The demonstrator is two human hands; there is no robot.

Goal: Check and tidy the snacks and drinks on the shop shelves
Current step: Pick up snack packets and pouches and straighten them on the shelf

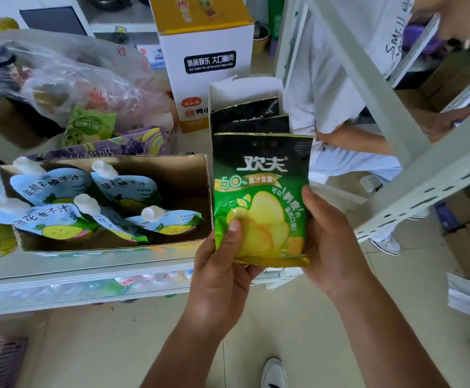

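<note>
A green and black snack packet with yellow fruit pictured on it is held upright in front of the shelf edge. My left hand grips its lower left corner, thumb pressed on the front. My right hand holds its lower right edge, fingers behind the packet. Behind it, two more packets of the same kind stand in a white display box. To the left, a brown cardboard tray holds several blue spouted juice pouches.
A tall white and yellow carton stands at the back of the shelf. Clear plastic bags of goods and purple pouches lie at the left. A white shelf frame rises on the right, with another person behind it. Boxes sit on the floor.
</note>
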